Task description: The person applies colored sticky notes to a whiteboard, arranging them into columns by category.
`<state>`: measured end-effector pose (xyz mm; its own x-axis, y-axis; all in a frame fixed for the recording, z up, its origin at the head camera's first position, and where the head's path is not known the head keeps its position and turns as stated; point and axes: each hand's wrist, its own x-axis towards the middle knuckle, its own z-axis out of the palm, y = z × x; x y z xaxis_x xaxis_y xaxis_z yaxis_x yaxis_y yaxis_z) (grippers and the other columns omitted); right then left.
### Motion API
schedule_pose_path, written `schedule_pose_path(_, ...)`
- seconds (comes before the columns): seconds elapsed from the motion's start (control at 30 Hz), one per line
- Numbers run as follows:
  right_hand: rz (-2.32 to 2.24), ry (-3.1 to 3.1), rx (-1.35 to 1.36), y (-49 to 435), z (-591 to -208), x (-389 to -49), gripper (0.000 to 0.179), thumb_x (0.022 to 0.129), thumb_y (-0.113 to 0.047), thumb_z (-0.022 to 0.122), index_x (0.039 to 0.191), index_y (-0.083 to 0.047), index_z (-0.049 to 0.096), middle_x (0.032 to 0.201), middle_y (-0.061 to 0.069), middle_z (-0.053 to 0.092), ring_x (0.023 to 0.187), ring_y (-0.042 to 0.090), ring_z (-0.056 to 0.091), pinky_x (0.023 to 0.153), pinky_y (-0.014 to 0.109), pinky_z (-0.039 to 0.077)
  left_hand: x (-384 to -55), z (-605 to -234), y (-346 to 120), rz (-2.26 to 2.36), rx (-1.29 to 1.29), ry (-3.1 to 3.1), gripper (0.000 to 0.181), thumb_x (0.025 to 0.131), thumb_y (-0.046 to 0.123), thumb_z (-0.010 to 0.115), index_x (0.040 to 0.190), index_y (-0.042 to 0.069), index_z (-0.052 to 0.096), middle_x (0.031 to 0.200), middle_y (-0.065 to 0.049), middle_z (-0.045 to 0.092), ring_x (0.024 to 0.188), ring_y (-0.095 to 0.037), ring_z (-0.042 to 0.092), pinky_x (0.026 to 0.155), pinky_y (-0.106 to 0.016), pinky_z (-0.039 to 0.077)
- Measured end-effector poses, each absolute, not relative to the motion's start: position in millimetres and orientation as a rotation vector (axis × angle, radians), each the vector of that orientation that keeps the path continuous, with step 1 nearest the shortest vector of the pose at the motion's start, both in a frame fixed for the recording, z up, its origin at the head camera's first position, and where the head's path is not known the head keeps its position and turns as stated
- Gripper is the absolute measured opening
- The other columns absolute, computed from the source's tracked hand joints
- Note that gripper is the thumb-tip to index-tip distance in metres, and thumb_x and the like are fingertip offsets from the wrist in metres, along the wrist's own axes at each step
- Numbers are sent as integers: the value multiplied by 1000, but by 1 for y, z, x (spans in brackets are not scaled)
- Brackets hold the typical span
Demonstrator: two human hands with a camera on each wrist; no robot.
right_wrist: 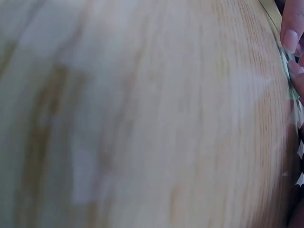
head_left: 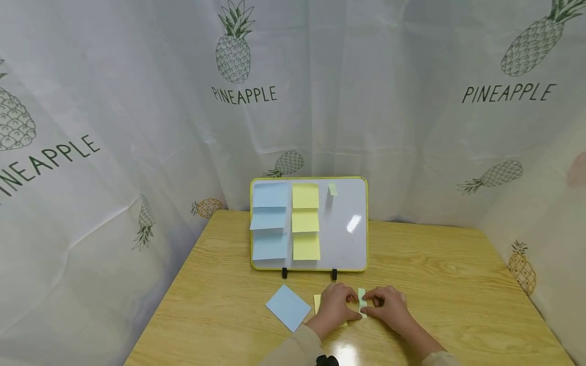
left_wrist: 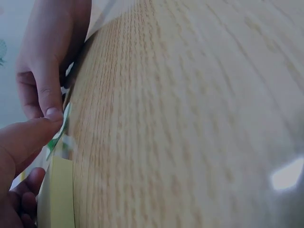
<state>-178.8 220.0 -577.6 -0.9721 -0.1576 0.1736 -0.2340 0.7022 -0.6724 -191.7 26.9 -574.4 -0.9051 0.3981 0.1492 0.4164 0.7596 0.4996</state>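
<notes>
A narrow pale-green sticky note strip [head_left: 361, 293] lies between the two hands at the front of the table. My left hand [head_left: 335, 305] curls over from the left, thumb and fingertips pinching at the strip. From the other side my right hand [head_left: 390, 306] pinches the strip's right edge. Both thumbs meet close together beside the green strip [left_wrist: 65, 116] in the left wrist view. Under the left hand sits a yellow sticky note pad [head_left: 317, 302], partly hidden. Left of it, a light-blue sticky note pad [head_left: 288, 307] lies turned at an angle.
Behind the hands stands a yellow-framed whiteboard [head_left: 343, 244] on black feet. It bears a column of blue notes [head_left: 269, 246], a column of yellow notes [head_left: 305, 246] and one small green note [head_left: 332, 189]. A pineapple-print curtain [head_left: 366, 101] surrounds the wooden table [head_left: 435, 264].
</notes>
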Motion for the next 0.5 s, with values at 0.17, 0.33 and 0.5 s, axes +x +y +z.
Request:
schedule_pose_path(0.17, 1150, -2815, 304, 219, -578, -180, 22, 68, -31, 88, 85, -28, 74, 64, -17, 46, 73, 7, 40, 80, 44, 21, -191, -577, 28, -775, -655, -2910, 29, 65, 42, 90, 83, 33, 70, 74, 19, 42, 70, 0, 36, 65, -19, 32)
schedule_pose_path(0.33, 1131, -2789, 313, 219, -577, -179, 18, 71, -30, 87, 83, -29, 73, 64, -18, 45, 72, 6, 39, 78, 44, 21, -189, -575, 29, -781, -640, -2913, 28, 66, 40, 90, 84, 33, 70, 75, 18, 43, 70, -1, 36, 67, -21, 33)
schedule_pose_path(0.5, 1141, -2789, 310, 219, -575, -178, 15, 73, -30, 85, 82, -29, 73, 64, -17, 45, 72, 6, 40, 77, 43, 22, -187, -571, 31, -790, -627, -2930, 28, 67, 40, 90, 87, 33, 72, 74, 18, 42, 69, -2, 34, 67, -23, 33)
